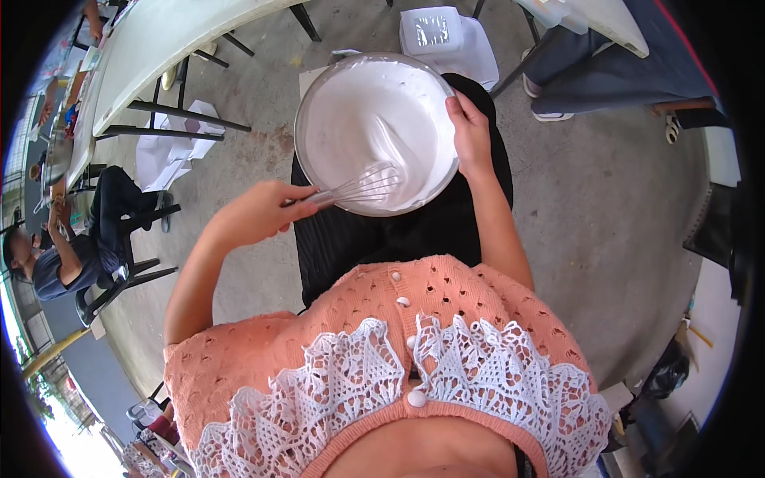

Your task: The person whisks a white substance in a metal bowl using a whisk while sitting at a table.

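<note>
A large round bowl (300,140) of thick white, glossy cream (352,113) is over my lap, above black pleated cloth. My left hand (263,209) grips the metal handle of a balloon whisk (367,184), which lies slanted over the bowl's near left rim with its wires in the cream. A smooth ridge runs through the cream just beyond the wires. At the right rim, my right hand (471,134) clasps the bowl, thumb and fingers about its edge. The bowl hides part of my right fingers and whatever supports it underneath.
A long white table (197,30) curves across the upper left, with dark legs. Beyond the bowl stands a lidded white container (431,30). White paper (173,152) lies by the table legs. A person (66,263) sits at far left; another person's legs (597,83) are at upper right.
</note>
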Tool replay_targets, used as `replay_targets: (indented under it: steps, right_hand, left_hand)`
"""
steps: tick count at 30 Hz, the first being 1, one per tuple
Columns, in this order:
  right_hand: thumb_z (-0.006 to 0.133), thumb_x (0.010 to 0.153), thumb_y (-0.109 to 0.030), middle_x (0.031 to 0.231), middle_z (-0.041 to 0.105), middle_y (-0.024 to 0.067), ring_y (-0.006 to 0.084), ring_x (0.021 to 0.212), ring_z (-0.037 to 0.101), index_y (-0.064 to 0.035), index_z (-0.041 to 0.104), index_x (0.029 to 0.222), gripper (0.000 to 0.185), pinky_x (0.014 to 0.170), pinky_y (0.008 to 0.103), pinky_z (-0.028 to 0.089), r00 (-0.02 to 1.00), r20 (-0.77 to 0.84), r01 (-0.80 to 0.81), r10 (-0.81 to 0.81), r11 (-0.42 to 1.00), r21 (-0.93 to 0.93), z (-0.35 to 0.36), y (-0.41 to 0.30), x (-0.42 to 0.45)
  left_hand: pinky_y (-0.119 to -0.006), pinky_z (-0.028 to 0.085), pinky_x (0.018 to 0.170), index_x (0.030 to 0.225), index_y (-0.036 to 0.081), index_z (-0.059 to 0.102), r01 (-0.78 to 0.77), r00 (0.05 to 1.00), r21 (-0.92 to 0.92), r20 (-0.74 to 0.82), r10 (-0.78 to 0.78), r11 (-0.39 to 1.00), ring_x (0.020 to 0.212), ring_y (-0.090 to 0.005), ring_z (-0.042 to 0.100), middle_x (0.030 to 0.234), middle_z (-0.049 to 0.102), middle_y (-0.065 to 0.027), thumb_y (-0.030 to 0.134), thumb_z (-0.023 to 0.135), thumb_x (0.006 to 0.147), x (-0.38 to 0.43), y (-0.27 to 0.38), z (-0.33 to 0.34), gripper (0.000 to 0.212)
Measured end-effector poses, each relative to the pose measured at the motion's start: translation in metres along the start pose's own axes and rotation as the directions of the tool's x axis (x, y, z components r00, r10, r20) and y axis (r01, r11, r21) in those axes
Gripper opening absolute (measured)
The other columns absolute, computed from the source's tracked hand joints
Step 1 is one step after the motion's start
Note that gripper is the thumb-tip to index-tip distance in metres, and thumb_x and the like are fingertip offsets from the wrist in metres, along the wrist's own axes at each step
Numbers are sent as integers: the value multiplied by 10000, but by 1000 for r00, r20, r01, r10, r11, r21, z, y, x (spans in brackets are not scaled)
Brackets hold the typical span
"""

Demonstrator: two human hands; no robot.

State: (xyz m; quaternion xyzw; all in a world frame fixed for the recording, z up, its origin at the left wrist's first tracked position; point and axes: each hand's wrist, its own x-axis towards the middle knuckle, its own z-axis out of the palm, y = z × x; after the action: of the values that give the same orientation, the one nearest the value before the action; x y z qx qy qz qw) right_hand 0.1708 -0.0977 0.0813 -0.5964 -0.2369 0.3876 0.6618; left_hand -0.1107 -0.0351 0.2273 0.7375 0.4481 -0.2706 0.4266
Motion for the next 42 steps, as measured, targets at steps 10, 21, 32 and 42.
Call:
replay_targets:
  steps: [10,21,32,42]
  right_hand:
    - [524,974,-164,1101,652,101,127,984,579,38,575,1231,331,883,264,444,1000,14,-16,15,1000,23,-1,-2,-1]
    - [528,973,-165,1080,656,93,118,964,577,44,576,1226,332,862,257,448,998,-17,58,-59,998,-38,2,9,-1]
    - [533,971,-171,1096,657,95,130,969,586,42,578,1226,335,875,261,449,1000,3,5,-5,1000,2,0,1,-1]
    - [528,975,-177,1103,652,94,132,976,584,44,573,1230,341,877,268,453,1000,27,10,-11,998,65,2,0,-1]
  left_hand:
    - [-362,449,589,1288,129,567,-99,960,-21,-265,90,995,555,-254,514,655,560,-182,260,568,933,-8,6,5,378]
    - [-317,435,540,1315,112,545,-108,978,155,-160,132,982,529,-166,470,622,545,-106,305,589,924,-7,1,9,439]
    - [-309,427,539,1307,133,560,-21,989,74,-142,31,997,537,-134,456,613,503,-73,280,575,937,-14,5,-16,398]
    - [-291,414,510,1305,156,567,57,921,51,-387,-33,997,489,-106,448,574,484,-26,295,572,941,-5,2,-12,389]
